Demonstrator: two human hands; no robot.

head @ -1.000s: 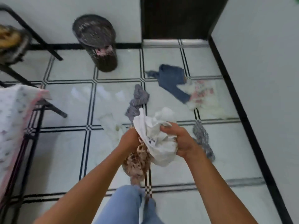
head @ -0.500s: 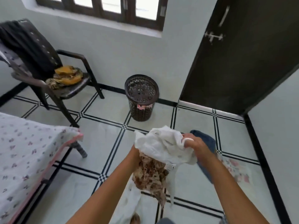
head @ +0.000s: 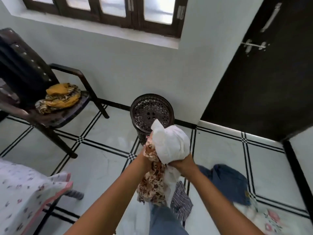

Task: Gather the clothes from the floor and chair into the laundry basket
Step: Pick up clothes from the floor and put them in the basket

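Both my hands grip a bundle of clothes in front of me. My right hand [head: 183, 164] is closed on a bunched white garment [head: 171, 144]. My left hand [head: 145, 152] is mostly hidden behind the brown floral garment [head: 153, 182] that it holds and that hangs down. The bundle sits just short of the dark perforated laundry basket [head: 150, 112] against the wall. On the floor lie a striped cloth [head: 182, 200], a blue garment [head: 227, 181] and a white floral cloth [head: 269, 221]. A yellow patterned garment [head: 61, 97] rests on the dark chair [head: 55, 116].
A bed with a floral sheet [head: 25, 197] fills the lower left. A dark door [head: 264, 68] stands at the right, a window [head: 105, 9] above the wall. My jeans leg [head: 164, 221] shows below the bundle.
My view has lifted from the floor toward the wall, and the basket is nearer. The bundle has risen and been bunched tighter between my hands, close to the basket.
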